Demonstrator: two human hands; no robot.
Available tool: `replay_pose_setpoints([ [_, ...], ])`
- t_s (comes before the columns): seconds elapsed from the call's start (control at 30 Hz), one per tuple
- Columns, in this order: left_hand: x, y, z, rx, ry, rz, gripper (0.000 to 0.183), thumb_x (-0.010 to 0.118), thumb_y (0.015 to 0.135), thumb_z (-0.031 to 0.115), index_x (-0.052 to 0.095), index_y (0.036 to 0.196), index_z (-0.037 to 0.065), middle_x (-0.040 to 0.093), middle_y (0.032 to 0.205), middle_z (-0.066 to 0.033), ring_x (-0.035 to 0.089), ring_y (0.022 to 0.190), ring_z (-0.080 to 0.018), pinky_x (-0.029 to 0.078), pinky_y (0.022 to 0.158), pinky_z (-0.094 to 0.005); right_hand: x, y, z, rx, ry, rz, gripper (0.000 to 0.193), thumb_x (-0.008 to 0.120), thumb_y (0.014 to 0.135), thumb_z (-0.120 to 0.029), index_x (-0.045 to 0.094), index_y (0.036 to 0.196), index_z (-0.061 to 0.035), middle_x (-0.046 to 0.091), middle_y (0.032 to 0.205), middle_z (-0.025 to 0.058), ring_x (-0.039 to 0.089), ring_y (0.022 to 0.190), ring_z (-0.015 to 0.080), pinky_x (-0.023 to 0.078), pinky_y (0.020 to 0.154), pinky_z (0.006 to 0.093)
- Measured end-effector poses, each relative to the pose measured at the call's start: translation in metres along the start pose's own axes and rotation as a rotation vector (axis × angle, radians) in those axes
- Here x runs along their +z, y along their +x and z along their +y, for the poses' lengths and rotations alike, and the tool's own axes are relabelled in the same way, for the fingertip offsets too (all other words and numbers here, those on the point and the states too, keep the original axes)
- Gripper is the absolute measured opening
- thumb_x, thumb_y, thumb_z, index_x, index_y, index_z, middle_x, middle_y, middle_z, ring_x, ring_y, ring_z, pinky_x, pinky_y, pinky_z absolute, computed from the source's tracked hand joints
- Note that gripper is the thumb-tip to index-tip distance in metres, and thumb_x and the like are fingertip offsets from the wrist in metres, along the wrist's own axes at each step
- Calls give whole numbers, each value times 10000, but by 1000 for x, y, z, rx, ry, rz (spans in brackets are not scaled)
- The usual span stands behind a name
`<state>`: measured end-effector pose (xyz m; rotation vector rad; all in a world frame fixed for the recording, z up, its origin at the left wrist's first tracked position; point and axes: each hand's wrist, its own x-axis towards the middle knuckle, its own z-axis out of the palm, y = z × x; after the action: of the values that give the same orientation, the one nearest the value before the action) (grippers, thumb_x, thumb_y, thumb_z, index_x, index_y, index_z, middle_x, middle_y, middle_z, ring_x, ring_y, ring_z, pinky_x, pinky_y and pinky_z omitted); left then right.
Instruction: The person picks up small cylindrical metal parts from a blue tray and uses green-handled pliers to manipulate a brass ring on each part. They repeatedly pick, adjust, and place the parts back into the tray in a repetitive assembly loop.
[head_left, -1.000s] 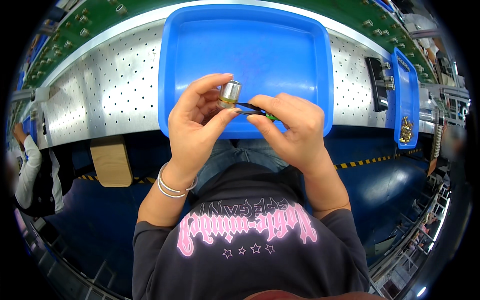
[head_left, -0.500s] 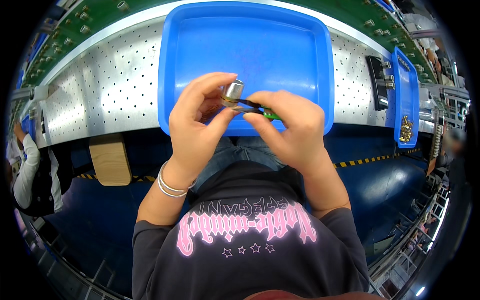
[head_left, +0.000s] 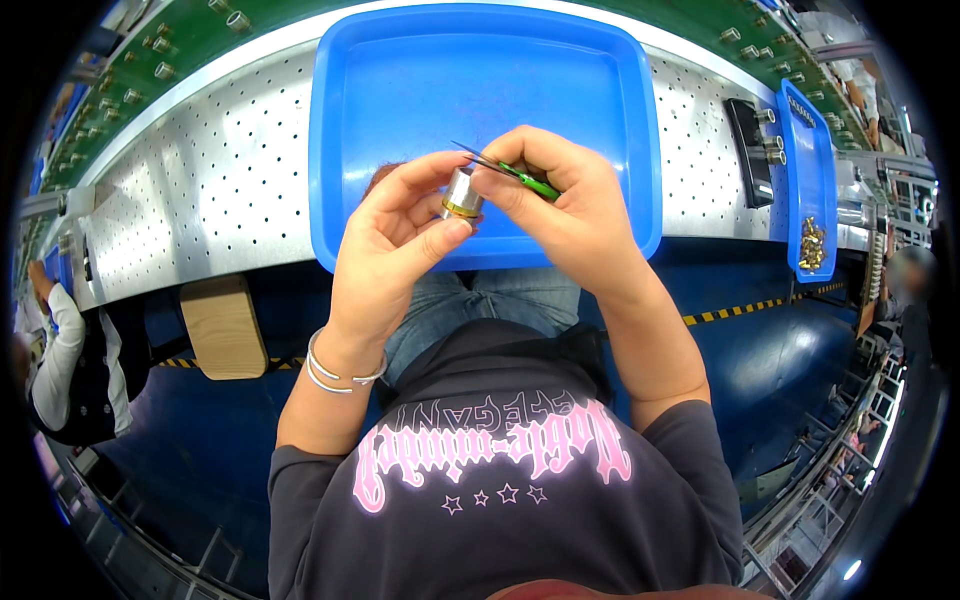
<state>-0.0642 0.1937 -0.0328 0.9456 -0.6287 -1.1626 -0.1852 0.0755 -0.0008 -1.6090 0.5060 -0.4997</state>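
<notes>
My left hand (head_left: 395,215) is closed round a short silver metal cylinder (head_left: 461,190) with a brass-coloured ring near its lower end. Fingers lie along its far side and the thumb presses by the ring. Fine reddish-brown strands (head_left: 383,176) stick out behind these fingers; where they lead is hidden. In my right hand (head_left: 560,185) is a slim green-handled tool (head_left: 530,181) with two thin, dark pointed tips, like tweezers or snips. Its tips point up and left, just above the cylinder's upper end. My right fingertips are close against the cylinder; the exact contact is hidden.
Below my hands a large blue tray (head_left: 335,130) rests on a perforated metal bench (head_left: 215,150). To the right are a black device (head_left: 747,150) and a narrow blue tray (head_left: 818,190) with brass parts (head_left: 811,245). A green conveyor (head_left: 690,48) carries metal cylinders. A wooden stool (head_left: 223,325) stands left.
The tool moved up, its tips now pointing up-left above the cylinder instead of at its lower part. My right fingers came closer to the cylinder, and the strands now show further up.
</notes>
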Motion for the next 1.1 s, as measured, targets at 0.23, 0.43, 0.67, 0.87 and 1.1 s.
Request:
replay_pose_setpoints([
  [0.23, -8, 4, 1, -187, -426, 14, 490, 534, 897, 118, 335, 1333, 14, 521, 1173, -174, 581, 995, -197, 502, 864, -272, -2, -7, 8, -202, -178, 227, 93, 591, 846, -73, 579, 920, -17, 598, 726, 73, 574, 635, 131, 436, 562, 245],
  [0.43, -6, 7, 0, -191, -516, 14, 503, 483, 921, 113, 271, 1364, 2, 497, 1200, -193, 581, 1007, -210, 510, 880, -283, -8, -20, 13, -198, -462, 169, 157, 612, 833, -147, 587, 935, -31, 609, 786, 103, 585, 653, 239, 456, 582, 291],
  [0.67, -4, 7, -4, -209, -480, 37, 451, 492, 923, 151, 354, 1327, 5, 517, 1191, -172, 592, 989, -198, 498, 861, -275, -8, -22, 20, -207, -372, 172, 191, 654, 792, -138, 602, 949, -42, 618, 838, 104, 592, 693, 241, 475, 625, 301],
  [0.87, -1, 8, -5, -175, -459, 33, 432, 484, 923, 141, 370, 1320, 15, 527, 1178, -171, 585, 996, -202, 474, 907, -307, -10, -24, 14, -121, -325, 162, 252, 694, 750, -107, 595, 969, -34, 623, 851, 96, 593, 700, 201, 484, 643, 265],
  [1.1, 9, 10, -1, -163, -233, 62, 404, 544, 881, 83, 439, 1263, 1, 565, 1136, -134, 584, 996, -182, 497, 852, -300, -10, -15, 16, -45, -186, 119, 255, 651, 781, -116, 591, 1024, -73, 633, 844, 110, 632, 729, 217, 486, 648, 284],
])
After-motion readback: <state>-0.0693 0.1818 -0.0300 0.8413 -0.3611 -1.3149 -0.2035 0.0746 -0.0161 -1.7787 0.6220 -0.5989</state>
